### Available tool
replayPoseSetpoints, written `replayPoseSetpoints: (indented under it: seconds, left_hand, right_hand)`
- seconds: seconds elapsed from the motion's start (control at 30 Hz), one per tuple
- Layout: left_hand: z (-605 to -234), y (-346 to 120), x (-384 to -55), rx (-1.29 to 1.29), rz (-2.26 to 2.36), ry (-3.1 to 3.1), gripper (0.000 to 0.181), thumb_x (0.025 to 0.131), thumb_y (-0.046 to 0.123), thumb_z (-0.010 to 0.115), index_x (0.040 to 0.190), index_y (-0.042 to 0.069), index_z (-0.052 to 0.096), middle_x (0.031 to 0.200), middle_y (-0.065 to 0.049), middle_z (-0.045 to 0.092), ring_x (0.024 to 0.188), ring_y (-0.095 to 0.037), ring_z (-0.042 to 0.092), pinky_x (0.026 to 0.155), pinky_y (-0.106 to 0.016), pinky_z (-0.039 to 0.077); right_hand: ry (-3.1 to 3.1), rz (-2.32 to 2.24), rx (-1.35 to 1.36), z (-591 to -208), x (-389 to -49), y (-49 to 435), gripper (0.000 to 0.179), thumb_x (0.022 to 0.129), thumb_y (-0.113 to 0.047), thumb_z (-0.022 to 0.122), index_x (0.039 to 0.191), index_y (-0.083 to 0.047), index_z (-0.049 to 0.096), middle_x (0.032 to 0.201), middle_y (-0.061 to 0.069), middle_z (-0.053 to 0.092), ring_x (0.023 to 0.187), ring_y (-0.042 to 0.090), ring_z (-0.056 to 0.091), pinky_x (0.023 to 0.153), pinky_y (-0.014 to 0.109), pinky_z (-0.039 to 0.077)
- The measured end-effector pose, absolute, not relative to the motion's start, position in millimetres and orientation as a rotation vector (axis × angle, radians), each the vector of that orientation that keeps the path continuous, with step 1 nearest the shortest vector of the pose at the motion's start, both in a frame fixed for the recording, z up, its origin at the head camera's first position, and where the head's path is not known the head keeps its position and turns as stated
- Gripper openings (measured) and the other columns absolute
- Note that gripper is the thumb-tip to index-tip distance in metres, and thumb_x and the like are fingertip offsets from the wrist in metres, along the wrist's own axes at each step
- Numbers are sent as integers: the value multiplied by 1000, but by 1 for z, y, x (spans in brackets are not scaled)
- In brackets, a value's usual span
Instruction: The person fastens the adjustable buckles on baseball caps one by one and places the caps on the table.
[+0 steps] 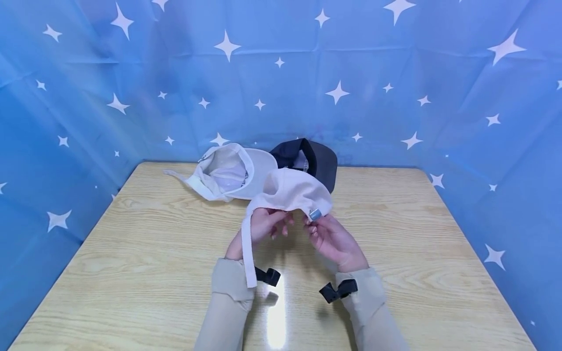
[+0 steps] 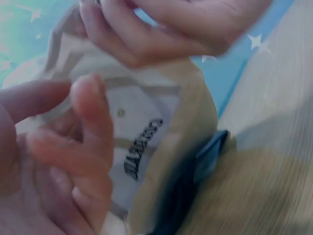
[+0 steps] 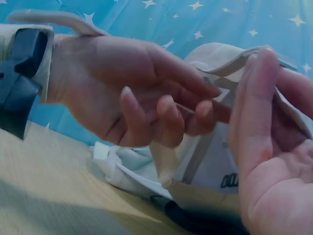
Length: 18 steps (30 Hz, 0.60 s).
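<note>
The back strap of a pale pinkish-white cloth cap (image 1: pixel 296 187) is apparently being adjusted, the fastening step being judged unfinished. The cap is being held above a pale wood-grain tabletop (image 1: pixel 417 243), in front of a white curved-brim cap (image 1: pixel 263 168) and a black-and-grey cap (image 1: pixel 325 163). Beside a shiny silver-toned buckle (image 1: pixel 315 214), the cap's edge is being pinched by the right hand (image 1: pixel 335 242). By the left hand (image 1: pixel 263 226), fingers loosely bent and apart, no firm grip is being shown. Over its wrist a long, flat fabric strap (image 1: pixel 248 248) is being left hanging. A steady buckle and a picked-up strap end are probably being called for. The soft crown is being creased into shallow folds; inside, dark raised-looking lettering (image 2: pixel 142 147) is being exposed on a smooth pale panel.
</note>
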<state>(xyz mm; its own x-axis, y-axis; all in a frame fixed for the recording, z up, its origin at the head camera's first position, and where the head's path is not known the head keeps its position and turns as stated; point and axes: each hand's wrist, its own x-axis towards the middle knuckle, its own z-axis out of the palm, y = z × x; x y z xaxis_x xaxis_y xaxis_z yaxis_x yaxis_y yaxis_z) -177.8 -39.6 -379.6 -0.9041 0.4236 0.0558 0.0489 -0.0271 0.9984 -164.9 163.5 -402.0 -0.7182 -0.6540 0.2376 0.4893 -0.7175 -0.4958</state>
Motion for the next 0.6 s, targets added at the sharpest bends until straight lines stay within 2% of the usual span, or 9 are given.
replayPoseSetpoints:
  seconds: [0.1,0.23,0.33,0.47,0.6]
  left_hand:
    - [-383,-48,-178,512,1963,1936,27,91,16,51,110,-3,52,78,-18,59,52,-16,54,38,-26,37]
    - [-389,-68,-175,459,1949,1792,35,90,24,52,111,-4,52,71,-12,55,50,-14,45,39,-24,31]
    - [-391,-82,-173,493,1983,1685,35,90,25,50,110,-4,52,74,-8,54,51,-12,39,37,-23,23]
    - [-386,-92,-171,572,2040,1551,35,91,24,46,112,-4,52,88,-10,57,62,-13,45,38,-22,24]
    - [-381,-93,-169,766,2013,1508,49,94,36,38,118,-5,50,81,-11,54,64,-15,45,40,-26,26]
  right_hand:
    - [465,-2433,-544,-402,-165,165,20,95,0,34,110,0,48,100,15,54,82,14,55,73,15,46]
    - [411,-2486,-537,-401,-165,170,20,94,1,35,108,2,49,102,17,54,85,16,54,74,16,46]
    - [395,-2514,-518,-401,-167,174,19,93,2,36,107,3,50,102,17,54,85,17,55,76,16,46]
    - [363,-2537,-496,-400,-168,178,18,93,3,38,107,4,49,102,18,54,85,19,55,76,17,46]
    - [311,-2557,-469,-400,-168,180,20,94,2,34,109,4,48,103,18,53,86,19,55,76,18,46]
